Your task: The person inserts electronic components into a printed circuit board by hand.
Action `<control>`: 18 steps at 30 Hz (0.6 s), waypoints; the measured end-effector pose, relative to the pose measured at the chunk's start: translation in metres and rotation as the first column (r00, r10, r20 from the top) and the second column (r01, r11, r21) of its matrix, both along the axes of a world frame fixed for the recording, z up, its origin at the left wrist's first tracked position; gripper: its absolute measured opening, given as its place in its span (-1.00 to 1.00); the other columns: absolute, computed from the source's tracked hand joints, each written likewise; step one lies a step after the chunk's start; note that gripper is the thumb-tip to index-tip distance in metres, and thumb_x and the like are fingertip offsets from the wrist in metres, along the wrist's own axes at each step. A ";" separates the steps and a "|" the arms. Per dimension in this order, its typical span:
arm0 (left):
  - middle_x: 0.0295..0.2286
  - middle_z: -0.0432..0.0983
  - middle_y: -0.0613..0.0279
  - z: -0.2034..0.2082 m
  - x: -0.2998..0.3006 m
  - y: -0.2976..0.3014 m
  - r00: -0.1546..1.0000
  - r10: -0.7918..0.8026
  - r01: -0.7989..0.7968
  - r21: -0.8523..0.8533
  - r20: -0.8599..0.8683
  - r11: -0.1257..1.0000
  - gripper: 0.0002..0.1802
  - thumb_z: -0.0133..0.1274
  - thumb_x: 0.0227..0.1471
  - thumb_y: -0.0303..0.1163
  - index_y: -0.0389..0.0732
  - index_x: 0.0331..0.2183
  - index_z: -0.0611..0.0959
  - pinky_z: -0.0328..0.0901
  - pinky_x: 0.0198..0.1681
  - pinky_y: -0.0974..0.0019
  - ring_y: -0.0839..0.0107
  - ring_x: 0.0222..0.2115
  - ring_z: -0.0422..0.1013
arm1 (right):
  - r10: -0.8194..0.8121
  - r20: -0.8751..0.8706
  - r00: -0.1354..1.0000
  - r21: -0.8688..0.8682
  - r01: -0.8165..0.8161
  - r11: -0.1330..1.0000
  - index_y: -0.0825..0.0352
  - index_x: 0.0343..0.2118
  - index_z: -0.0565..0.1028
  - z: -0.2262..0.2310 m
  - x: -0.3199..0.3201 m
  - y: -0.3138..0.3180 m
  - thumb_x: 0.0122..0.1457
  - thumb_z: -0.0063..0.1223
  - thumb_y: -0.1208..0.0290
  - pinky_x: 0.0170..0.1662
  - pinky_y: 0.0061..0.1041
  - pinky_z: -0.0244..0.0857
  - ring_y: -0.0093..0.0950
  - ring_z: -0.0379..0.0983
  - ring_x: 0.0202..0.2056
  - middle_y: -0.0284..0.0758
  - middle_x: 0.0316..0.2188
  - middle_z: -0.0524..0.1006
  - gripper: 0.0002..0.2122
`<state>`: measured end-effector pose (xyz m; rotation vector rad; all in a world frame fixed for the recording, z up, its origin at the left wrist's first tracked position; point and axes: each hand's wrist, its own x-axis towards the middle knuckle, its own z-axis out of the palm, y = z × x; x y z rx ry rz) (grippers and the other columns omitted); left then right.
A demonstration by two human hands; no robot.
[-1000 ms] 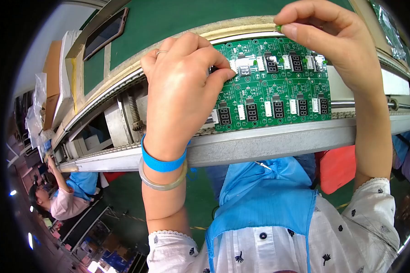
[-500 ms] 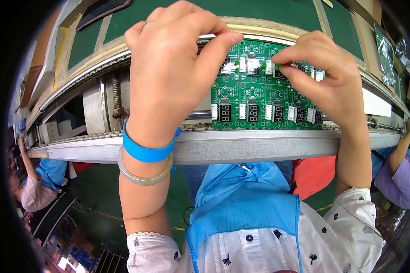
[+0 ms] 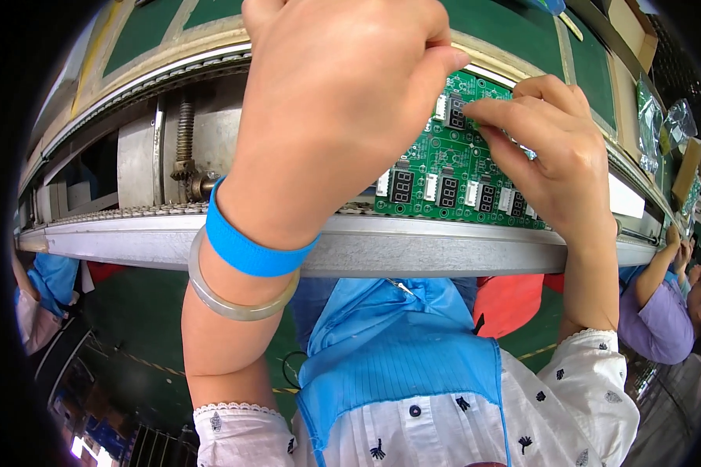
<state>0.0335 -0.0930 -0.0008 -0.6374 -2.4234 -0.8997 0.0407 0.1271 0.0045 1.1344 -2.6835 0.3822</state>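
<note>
A green circuit board panel (image 3: 459,167) lies on the conveyor rails, with rows of black digit displays (image 3: 447,191) and white connectors (image 3: 431,187). My left hand (image 3: 343,105) is raised over the panel's left part and hides much of it. Its thumb and forefinger are pinched near the far edge; whatever they hold is hidden. Low over the right half, my right hand (image 3: 557,152) has thumb and forefinger closed beside a display in the far row. I cannot make out anything between those fingertips.
A metal rail (image 3: 436,253) with a chain runs along my side of the conveyor. Left of the panel sits a threaded screw rod (image 3: 184,144). Beyond lies a green work surface (image 3: 506,27). Clear plastic bags (image 3: 674,124) hang at right, near a co-worker in purple (image 3: 654,323).
My left hand has moved right and farther out, covering more of the far row. My right hand remains pinched over the panel. The whole view has shifted slightly.
</note>
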 end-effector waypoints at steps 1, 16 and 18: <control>-0.47 0.45 0.26 -0.001 0.000 -0.001 1.000 -0.004 0.004 0.003 -0.007 1.000 -0.89 0.29 -0.05 -0.44 -0.19 -0.49 0.65 0.12 -0.18 0.17 0.24 -0.36 0.38 | 0.003 -0.015 1.000 0.033 -0.003 0.999 0.24 -0.26 0.67 0.002 0.000 -0.002 -0.09 0.33 0.61 -0.17 -0.39 0.33 -0.34 0.49 -0.29 -0.36 -0.46 0.61 -0.73; -0.43 0.44 0.23 0.008 0.003 -0.008 0.991 -0.010 0.011 -0.004 0.134 1.000 -0.89 0.26 -0.02 -0.41 -0.18 -0.49 0.64 0.11 -0.15 0.13 0.22 -0.31 0.37 | 0.037 0.018 0.999 0.068 -0.038 0.997 0.26 -0.26 0.66 0.006 -0.003 -0.004 -0.10 0.32 0.60 -0.19 -0.38 0.29 -0.35 0.49 -0.29 -0.36 -0.46 0.62 -0.73; -0.43 0.44 0.23 0.008 0.004 -0.009 0.990 -0.011 0.011 -0.006 0.140 1.000 -0.89 0.26 -0.02 -0.42 -0.19 -0.49 0.64 0.11 -0.15 0.13 0.22 -0.31 0.38 | 0.039 0.026 0.999 0.071 -0.041 0.997 0.26 -0.26 0.66 0.006 -0.003 -0.005 -0.10 0.31 0.60 -0.18 -0.38 0.29 -0.35 0.49 -0.29 -0.36 -0.45 0.62 -0.73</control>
